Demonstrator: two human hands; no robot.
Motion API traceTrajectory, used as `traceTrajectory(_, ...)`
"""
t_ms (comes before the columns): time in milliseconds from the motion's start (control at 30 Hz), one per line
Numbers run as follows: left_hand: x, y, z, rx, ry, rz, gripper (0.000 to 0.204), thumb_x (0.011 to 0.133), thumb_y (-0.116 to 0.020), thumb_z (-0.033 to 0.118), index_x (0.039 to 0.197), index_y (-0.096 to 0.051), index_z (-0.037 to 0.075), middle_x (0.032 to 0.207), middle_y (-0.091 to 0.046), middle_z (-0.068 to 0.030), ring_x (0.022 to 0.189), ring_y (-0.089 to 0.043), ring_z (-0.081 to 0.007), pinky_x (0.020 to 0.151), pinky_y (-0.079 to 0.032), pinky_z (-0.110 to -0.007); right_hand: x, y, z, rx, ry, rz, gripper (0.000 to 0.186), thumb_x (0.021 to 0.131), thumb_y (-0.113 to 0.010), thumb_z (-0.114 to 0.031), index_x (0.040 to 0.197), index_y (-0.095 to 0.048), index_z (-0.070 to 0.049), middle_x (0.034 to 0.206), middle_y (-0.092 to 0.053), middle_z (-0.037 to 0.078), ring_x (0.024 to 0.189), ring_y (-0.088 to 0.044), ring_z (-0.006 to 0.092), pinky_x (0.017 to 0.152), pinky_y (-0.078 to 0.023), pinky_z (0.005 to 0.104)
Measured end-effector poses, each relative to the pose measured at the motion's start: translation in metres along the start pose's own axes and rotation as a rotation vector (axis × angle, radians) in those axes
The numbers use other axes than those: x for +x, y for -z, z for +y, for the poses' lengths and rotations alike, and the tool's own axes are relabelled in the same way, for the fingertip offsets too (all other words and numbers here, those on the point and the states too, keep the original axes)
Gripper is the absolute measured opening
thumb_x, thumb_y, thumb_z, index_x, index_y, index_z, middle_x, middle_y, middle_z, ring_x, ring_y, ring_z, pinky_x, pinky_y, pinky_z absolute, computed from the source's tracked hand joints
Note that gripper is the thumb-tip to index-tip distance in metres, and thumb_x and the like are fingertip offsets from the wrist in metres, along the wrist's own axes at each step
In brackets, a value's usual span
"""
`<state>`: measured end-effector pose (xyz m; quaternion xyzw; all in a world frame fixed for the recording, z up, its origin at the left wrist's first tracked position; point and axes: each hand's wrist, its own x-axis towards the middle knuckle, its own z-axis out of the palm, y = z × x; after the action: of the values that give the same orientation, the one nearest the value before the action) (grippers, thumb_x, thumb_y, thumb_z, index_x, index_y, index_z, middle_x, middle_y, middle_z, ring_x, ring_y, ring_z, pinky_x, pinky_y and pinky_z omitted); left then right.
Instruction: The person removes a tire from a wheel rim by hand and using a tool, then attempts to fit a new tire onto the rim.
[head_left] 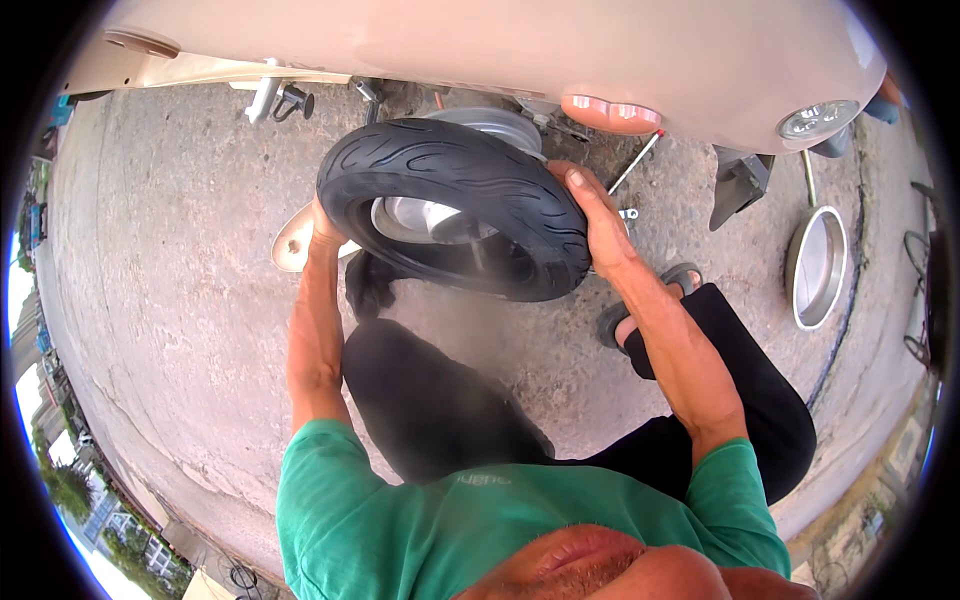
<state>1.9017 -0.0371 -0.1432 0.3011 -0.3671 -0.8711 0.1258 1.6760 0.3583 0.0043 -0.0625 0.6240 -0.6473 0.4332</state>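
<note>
The black tire [432,160] tilts over the concrete floor [190,260], beside the pale vehicle body [450,40]. The right hand [600,222] curls round one edge; the left hand [326,226] clasps the opposite edge, though its fingers are mostly hidden. Probably fairly heavy, stiff yet springy, best held at opposite sides.

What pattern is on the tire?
The tire is black with curvy, wavy grooves; the head view shows it best.

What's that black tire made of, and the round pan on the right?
Tire: probably rubber, dull black, judging by its molded, curving grooves. Pan: perhaps metal, smooth and pale, since its inside looks softly shiny, though plastic is possible.
</note>
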Motion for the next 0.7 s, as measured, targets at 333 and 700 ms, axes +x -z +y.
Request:
traceTrajectory(333,-0.001,0.005,-0.007,-0.143,-0.003,0.149,0.045,0.104,-0.046,0.033,0.135,-0.058,0.003,0.127,-0.066,-0.0125,0.114,-0.063,-0.0259,0.101,-0.051,-0.040,0.027,0.007,0.055,0.136,-0.148,-0.021,0.063,0.102,-0.056,-0.035,0.154,-0.036,-0.004,0.151,-0.047,0.014,0.136,-0.046,0.0220,0.112,-0.037,0.0333)
traceTrajectory(700,-0.019,-0.013,-0.010,-0.199,-0.016,0.097,0.046,0.106,-0.040,0.034,0.141,-0.051,0.007,0.136,-0.061,-0.0097,0.123,-0.057,-0.0247,0.108,-0.046,-0.039,0.067,-0.007,0.071,0.153,-0.123,-0.028,0.046,0.104,-0.057,-0.039,0.134,-0.058,-0.004,0.115,-0.066,0.004,0.102,-0.059,0.0116,0.089,-0.049,0.0282)
